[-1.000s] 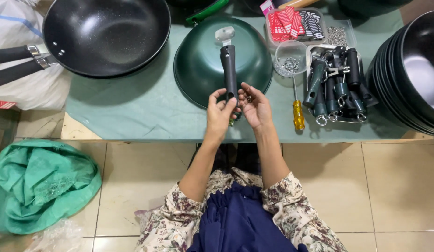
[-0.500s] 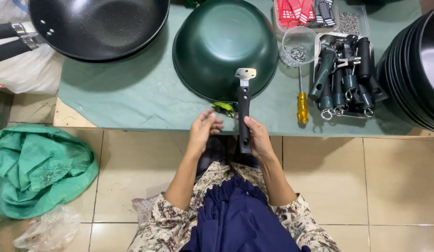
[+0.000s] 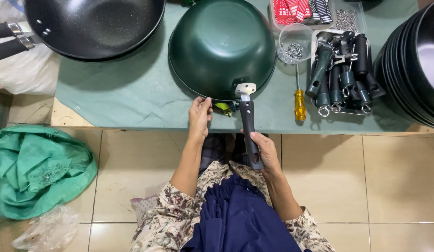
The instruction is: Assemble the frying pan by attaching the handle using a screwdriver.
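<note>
The green wok (image 3: 221,46) lies upside down on the table (image 3: 123,98), near its front edge. The left hand (image 3: 199,112) holds the rim with curled fingers. The right hand (image 3: 266,151) grasps the black handle (image 3: 248,128), its bracket against the wok. If the grip loosens, the handle may slip off, or the wok may slide to the floor.

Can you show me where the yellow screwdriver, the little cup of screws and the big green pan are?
yellow screwdriver (image 3: 299,104), head view, on its yellow handle.
cup of screws (image 3: 295,44), head view, on its clear wall.
green pan (image 3: 221,44), head view, on its upturned bottom.
</note>
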